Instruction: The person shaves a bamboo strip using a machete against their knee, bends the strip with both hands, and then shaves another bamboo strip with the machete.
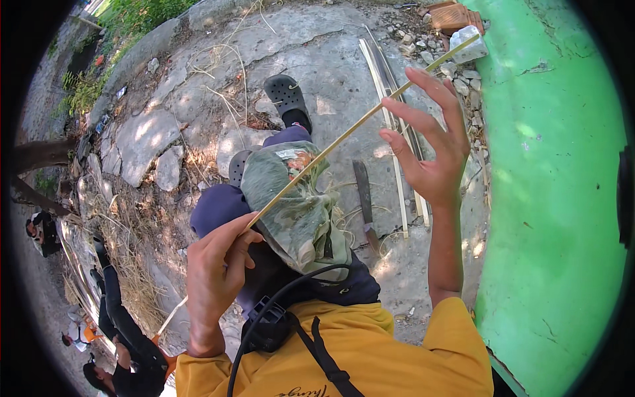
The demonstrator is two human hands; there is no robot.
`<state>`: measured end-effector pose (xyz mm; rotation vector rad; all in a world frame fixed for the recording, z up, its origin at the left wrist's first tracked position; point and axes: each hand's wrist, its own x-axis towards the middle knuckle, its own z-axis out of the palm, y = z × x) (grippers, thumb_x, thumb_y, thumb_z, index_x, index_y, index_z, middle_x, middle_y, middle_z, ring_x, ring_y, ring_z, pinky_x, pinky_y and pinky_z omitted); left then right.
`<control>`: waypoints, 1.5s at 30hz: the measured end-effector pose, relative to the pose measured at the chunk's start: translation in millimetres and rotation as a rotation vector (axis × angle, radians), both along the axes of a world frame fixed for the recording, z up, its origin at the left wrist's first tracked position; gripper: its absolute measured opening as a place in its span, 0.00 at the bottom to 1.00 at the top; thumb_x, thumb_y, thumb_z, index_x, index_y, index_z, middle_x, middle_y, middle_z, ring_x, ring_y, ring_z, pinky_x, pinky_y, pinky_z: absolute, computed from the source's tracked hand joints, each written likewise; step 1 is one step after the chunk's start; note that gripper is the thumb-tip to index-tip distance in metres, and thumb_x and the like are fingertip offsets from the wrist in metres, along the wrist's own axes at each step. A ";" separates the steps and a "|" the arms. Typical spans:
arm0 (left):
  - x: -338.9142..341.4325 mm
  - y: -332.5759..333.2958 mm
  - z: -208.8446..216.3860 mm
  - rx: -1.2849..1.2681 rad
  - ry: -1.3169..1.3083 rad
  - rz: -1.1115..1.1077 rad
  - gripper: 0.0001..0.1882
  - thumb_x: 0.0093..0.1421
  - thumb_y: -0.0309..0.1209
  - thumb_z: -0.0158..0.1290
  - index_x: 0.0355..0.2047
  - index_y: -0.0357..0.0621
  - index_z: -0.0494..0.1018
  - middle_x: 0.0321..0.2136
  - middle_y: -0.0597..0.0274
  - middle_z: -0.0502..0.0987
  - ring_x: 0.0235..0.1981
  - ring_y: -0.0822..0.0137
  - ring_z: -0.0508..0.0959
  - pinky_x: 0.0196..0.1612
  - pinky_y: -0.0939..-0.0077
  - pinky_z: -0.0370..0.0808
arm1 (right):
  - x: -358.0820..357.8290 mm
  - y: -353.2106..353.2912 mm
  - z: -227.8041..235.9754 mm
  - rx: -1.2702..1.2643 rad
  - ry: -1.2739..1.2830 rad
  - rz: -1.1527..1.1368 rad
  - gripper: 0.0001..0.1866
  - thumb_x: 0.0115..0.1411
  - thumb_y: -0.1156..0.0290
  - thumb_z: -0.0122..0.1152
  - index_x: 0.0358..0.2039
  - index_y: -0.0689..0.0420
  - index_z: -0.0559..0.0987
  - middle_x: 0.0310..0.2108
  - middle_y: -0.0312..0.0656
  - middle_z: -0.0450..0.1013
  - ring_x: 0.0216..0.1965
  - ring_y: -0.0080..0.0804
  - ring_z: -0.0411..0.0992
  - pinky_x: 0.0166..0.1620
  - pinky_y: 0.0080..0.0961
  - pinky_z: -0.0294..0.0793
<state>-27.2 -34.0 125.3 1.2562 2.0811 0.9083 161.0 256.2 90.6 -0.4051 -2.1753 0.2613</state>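
A long, thin, pale strip (344,138) that looks like split bamboo slants from lower left to upper right before me. My left hand (218,268) pinches its lower part between thumb and fingers. A pale length (173,314) also shows below that hand, perhaps the same strip. My right hand (433,155) is raised near the upper part, fingers stretched and spread; the strip runs by its fingertips, and I cannot tell whether they touch it. Over my lap lies a worn grey-green sack or cloth (274,182), beneath the strip.
A machete-like knife (364,198) lies on the cracked stone ground beside several long strips (401,205). A green wall (555,198) stands at right, with rubble and a whitish block (471,51) at its foot. Another person (126,324) is at lower left, near dry fibres (132,271).
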 end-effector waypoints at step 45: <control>19.6 -9.9 -39.6 0.088 -0.405 0.267 0.07 0.68 0.22 0.61 0.39 0.35 0.72 0.28 0.50 0.82 0.26 0.54 0.85 0.29 0.67 0.78 | 172.5 -151.8 -205.8 -1.332 0.102 -0.476 0.32 0.77 0.59 0.52 0.75 0.56 0.57 0.25 0.34 0.66 0.20 0.21 0.64 0.22 0.20 0.66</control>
